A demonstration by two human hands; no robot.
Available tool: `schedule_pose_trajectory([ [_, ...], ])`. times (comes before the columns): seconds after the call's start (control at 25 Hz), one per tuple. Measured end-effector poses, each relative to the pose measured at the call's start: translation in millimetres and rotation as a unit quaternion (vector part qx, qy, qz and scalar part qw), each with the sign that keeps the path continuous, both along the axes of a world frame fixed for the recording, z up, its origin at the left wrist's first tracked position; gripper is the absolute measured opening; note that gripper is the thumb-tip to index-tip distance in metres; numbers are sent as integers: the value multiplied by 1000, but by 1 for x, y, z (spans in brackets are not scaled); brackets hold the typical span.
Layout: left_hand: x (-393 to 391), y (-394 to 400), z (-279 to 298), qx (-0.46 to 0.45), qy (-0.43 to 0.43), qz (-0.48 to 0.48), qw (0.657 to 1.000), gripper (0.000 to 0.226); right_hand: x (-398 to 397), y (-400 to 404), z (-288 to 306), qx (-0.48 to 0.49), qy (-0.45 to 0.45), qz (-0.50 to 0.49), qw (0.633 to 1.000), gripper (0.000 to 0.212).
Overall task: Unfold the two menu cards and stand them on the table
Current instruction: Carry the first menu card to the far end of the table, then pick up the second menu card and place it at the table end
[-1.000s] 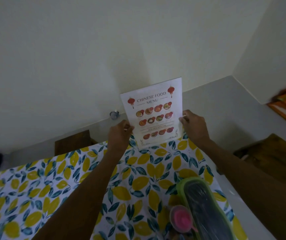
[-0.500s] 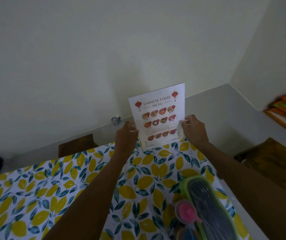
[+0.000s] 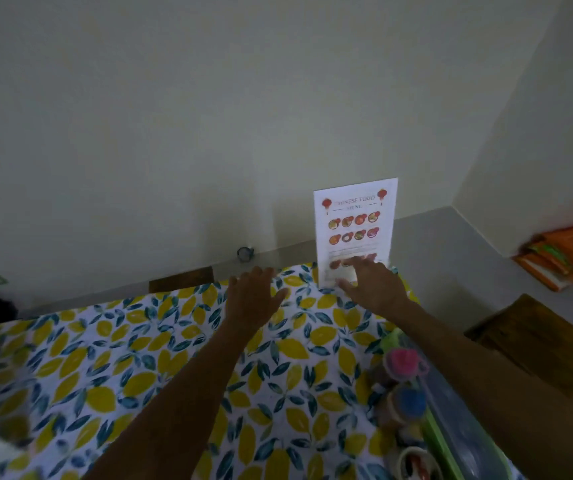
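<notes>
White printed Chinese food menu card stands upright at far edge of lemon-print-covered table, left hand spread and clear of it, right hand fingers splayed just in front of its base, contact unclear.
</notes>
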State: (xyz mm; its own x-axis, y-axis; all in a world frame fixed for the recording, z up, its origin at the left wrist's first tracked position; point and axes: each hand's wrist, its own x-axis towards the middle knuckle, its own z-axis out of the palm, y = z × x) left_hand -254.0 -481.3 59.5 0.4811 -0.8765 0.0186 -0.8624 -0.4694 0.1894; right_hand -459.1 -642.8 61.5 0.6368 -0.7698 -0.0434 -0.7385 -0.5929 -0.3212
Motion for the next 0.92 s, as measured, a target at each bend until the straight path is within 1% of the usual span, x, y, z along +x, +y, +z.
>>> schedule_pose_trajectory([
  [0.12, 15, 76, 10, -4, 5, 13, 1000, 53, 21, 77, 14, -19, 34, 32, 999, 64],
  [0.2, 29, 137, 14, -9, 6, 17, 1000, 55, 42, 139, 26, -31, 44, 49, 997, 65],
  [0.32, 51, 235, 19, -21, -8, 28, 999, 56, 77, 235, 33, -25, 41, 77, 996, 63],
  [0.44, 72, 325, 21, -22, 2, 65, 998, 54, 115, 316, 35, -21, 38, 107, 993, 63],
  [0.56, 103, 416, 22, -21, -16, 111, 993, 55, 156, 391, 35, -10, 52, 146, 988, 64],
  [0.68, 134, 491, 23, -14, -27, 162, 986, 57, 196, 448, 34, -4, 55, 188, 981, 65],
  [0.84, 170, 561, 18, -7, -19, 226, 974, 65, 247, 499, 28, -14, 52, 232, 971, 65],
  [0.92, 191, 586, 9, -5, -6, 255, 967, 65, 273, 514, 19, -15, 56, 249, 967, 66],
])
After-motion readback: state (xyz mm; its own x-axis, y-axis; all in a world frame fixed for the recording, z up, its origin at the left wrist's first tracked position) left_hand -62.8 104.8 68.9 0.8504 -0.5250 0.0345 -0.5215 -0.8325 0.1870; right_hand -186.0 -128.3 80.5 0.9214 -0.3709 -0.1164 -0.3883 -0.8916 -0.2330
